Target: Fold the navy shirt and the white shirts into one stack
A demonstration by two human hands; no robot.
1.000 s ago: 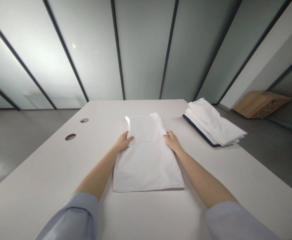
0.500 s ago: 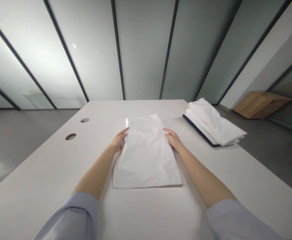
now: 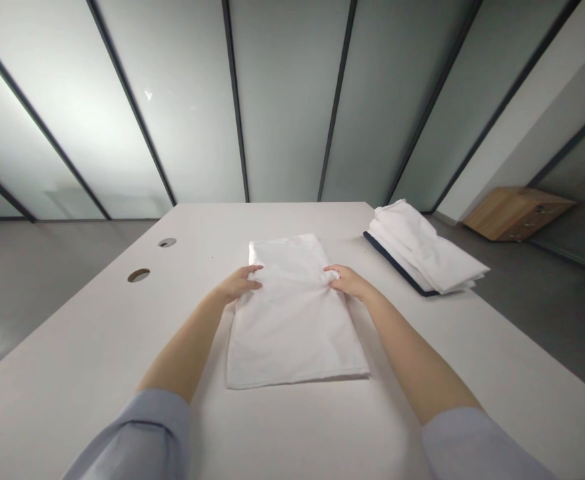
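Observation:
A folded white cloth (image 3: 292,320) lies flat on the white table (image 3: 72,360) in front of me. My left hand (image 3: 238,284) grips the cloth's left edge about a third of the way down from its far end, fingers over the top and thumb below. My right hand (image 3: 348,281) pinches the right edge at the same height, and the fabric puckers under its fingers. Both forearms reach forward in rolled-up light blue sleeves.
A stack of folded white cloths with a dark blue edge (image 3: 422,250) sits at the table's far right. Two round cable holes (image 3: 139,275) are in the table at the left. A wooden cabinet (image 3: 517,212) stands on the floor at right, glass walls behind.
Both hands went from resting beside the cloth with fingers out to closing on its side edges. The far part of the cloth has settled flat.

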